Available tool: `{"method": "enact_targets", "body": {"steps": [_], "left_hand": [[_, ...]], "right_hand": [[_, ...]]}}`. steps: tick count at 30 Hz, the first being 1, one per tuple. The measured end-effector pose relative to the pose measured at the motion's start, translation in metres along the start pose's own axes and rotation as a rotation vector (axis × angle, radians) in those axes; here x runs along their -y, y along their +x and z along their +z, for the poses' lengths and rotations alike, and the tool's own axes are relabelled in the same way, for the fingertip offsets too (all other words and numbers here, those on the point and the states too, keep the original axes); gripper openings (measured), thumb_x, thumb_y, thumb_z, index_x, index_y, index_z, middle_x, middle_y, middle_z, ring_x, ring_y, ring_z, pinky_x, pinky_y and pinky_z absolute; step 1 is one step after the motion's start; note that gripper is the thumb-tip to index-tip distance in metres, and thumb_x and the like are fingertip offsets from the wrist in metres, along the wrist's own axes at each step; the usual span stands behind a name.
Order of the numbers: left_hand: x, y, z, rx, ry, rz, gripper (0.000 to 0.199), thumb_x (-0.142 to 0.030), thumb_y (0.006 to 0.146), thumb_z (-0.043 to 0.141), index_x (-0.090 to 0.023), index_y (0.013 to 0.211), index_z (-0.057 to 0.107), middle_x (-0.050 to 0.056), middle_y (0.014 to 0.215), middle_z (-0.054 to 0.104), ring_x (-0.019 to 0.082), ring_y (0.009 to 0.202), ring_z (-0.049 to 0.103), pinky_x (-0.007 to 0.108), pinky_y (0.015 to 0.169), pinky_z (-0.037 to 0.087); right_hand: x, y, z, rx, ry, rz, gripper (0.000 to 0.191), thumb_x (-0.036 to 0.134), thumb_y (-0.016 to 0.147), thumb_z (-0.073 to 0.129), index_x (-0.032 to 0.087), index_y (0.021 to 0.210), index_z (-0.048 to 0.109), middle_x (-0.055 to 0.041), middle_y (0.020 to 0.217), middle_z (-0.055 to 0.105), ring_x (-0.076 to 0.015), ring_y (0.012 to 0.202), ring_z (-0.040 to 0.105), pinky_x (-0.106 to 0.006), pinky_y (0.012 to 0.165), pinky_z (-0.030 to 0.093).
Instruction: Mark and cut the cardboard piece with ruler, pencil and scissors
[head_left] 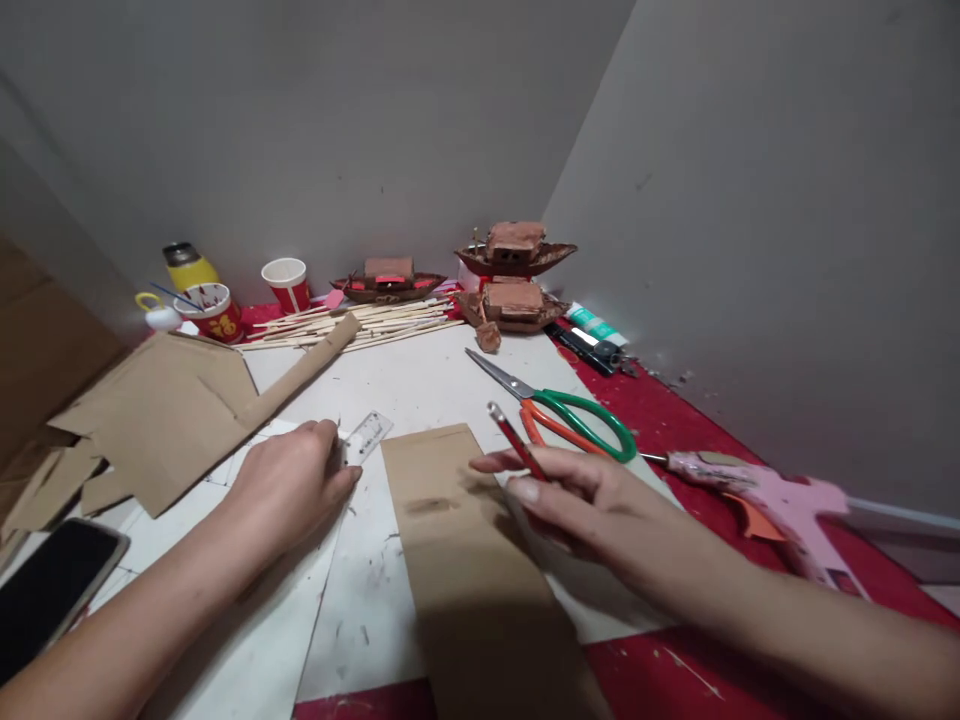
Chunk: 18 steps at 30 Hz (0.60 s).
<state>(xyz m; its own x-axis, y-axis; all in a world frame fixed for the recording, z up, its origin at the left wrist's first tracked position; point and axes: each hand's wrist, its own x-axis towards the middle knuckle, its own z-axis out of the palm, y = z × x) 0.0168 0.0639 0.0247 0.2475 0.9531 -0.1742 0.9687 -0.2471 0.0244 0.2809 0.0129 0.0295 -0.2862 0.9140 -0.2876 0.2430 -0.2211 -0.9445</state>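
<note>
My left hand (289, 485) is closed on a clear plastic ruler (370, 434), whose far end pokes out past the fingers over the white paper. Between thumb and fingers of my right hand (600, 505) sits a red and black pencil (514, 438), its upper end tilted away to the left. Below that hand lies a long brown cardboard strip (435, 475) with a dark smudge, running toward me. Scissors (525, 392) with one green and one orange handle lie just beyond the right hand.
Cardboard pieces (169, 410) and a phone (64, 590) lie at left. Thin wooden sticks (382, 322), paper cups (287, 285), a yellow bottle (191, 268) and brown model boats (517, 250) line the back. A pink glue gun (780, 500) rests at right by the grey wall.
</note>
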Motion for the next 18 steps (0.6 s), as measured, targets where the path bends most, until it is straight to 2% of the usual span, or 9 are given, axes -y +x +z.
{"method": "enact_targets", "body": {"steps": [5, 11, 16, 18], "left_hand": [[0.001, 0.003, 0.002, 0.021, -0.098, -0.005, 0.016, -0.037, 0.085, 0.053, -0.022, 0.084, 0.058, 0.009, 0.087, 0.072, 0.028, 0.079, 0.066, 0.032, 0.06, 0.038], [0.003, -0.002, -0.001, 0.013, -0.083, -0.032, 0.027, -0.035, 0.084, 0.055, -0.02, 0.106, 0.059, 0.011, 0.098, 0.073, 0.028, 0.085, 0.067, 0.033, 0.063, 0.04], [0.005, 0.001, -0.005, 0.051, -0.137, -0.077, 0.023, -0.034, 0.08, 0.059, -0.019, 0.098, 0.061, 0.01, 0.088, 0.072, 0.026, 0.078, 0.066, 0.032, 0.062, 0.04], [0.004, 0.003, -0.008, 0.075, -0.194, -0.07, 0.017, -0.033, 0.077, 0.06, -0.019, 0.088, 0.06, 0.007, 0.08, 0.069, 0.024, 0.073, 0.063, 0.031, 0.06, 0.039]], "right_hand": [[-0.012, 0.0, 0.008, 0.015, 0.106, 0.042, 0.058, 0.058, 0.077, 0.067, 0.013, 0.113, 0.069, 0.0065, 0.057, 0.039, -0.0101, 0.051, 0.03, -0.025, 0.049, 0.024], [-0.028, 0.009, 0.01, -0.007, 0.253, 0.071, 0.063, 0.056, 0.077, 0.069, 0.009, 0.119, 0.064, 0.0091, 0.054, 0.034, -0.0095, 0.051, 0.028, -0.024, 0.05, 0.018], [-0.035, 0.009, 0.012, -0.03, 0.421, 0.1, 0.057, 0.053, 0.08, 0.068, 0.011, 0.118, 0.062, 0.0115, 0.052, 0.032, -0.0068, 0.046, 0.019, -0.023, 0.045, 0.01], [-0.036, 0.008, 0.012, -0.035, 0.449, 0.11, 0.054, 0.051, 0.081, 0.069, 0.011, 0.116, 0.062, 0.0116, 0.051, 0.034, -0.0061, 0.045, 0.019, -0.021, 0.044, 0.009]]}}
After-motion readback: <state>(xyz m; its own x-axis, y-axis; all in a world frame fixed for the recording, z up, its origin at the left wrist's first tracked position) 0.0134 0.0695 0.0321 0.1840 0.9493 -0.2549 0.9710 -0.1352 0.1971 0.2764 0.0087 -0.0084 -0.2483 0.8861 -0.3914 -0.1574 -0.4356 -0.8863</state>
